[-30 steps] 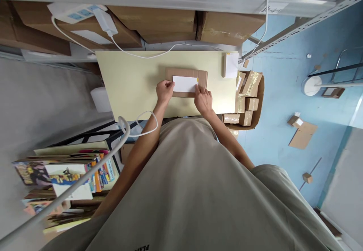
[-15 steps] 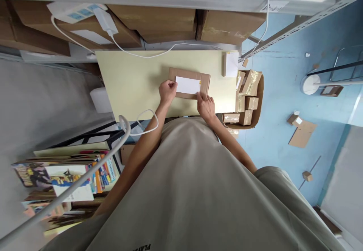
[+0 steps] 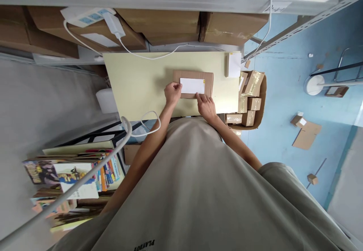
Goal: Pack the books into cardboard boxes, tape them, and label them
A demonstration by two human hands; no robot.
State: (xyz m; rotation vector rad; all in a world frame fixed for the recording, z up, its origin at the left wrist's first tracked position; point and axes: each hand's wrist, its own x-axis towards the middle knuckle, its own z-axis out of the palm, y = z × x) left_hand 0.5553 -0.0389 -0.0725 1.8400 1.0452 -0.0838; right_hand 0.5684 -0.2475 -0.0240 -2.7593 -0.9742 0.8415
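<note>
A flat brown cardboard box [image 3: 208, 80] lies on the pale yellow tabletop [image 3: 136, 80]. On its upper face is a white label [image 3: 193, 86] with a small yellow mark at one corner. My left hand [image 3: 172, 93] is closed, thumb and fingertips pinching the label's left edge. My right hand [image 3: 206, 106] rests at the near right of the box, its fingers reaching over the near edge, one fingertip touching the label's lower right corner. Whether the label lies fully flat against the cardboard cannot be made out.
A stack of white labels [image 3: 234, 65] stands at the table's back right corner. Right of the table, a large carton [image 3: 262, 103] holds several taped boxes. A white cable [image 3: 153, 58] runs along the back edge. A grey curved pole [image 3: 85, 179] crosses the lower left.
The whole view has shifted slightly, so the table and box appear a little further right. Both hands keep nearly the same place on the label and box.
</note>
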